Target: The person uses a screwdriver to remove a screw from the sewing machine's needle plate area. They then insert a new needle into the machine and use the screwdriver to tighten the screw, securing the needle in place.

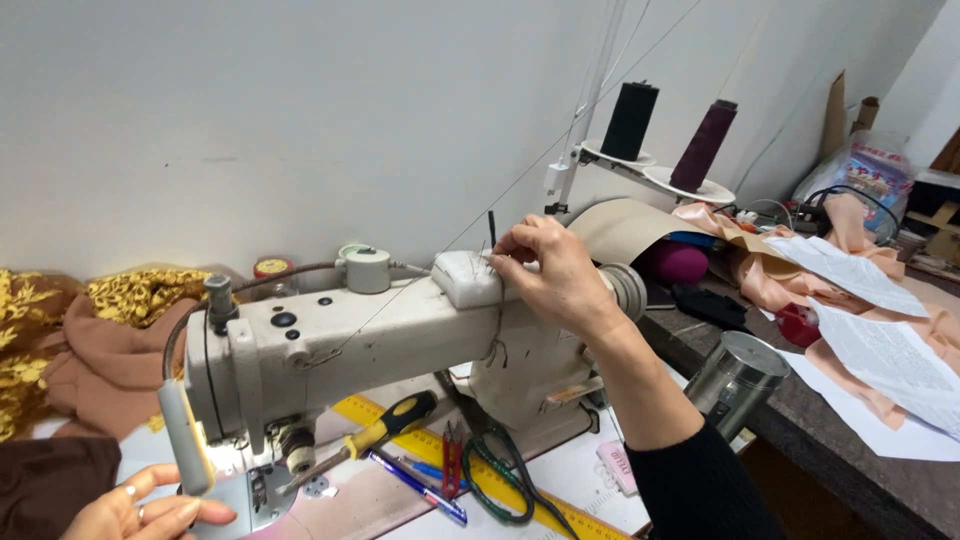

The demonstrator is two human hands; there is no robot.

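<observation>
A cream industrial sewing machine fills the middle of the head view. My right hand rests on top of its arm, fingertips pinched on a pin at the white pincushion block. My left hand lies low at the left edge beside the lit needle area and the small lamp, fingers loosely spread, nothing visibly in it. Thin thread runs from the machine up toward the thread stand.
On the bed lie a yellow-handled screwdriver, blue pens, red snips, green-handled scissors and a yellow ruler. Gold-patterned and brown fabric piles at left. Black and maroon thread cones, peach cloth, papers and a metal can sit at right.
</observation>
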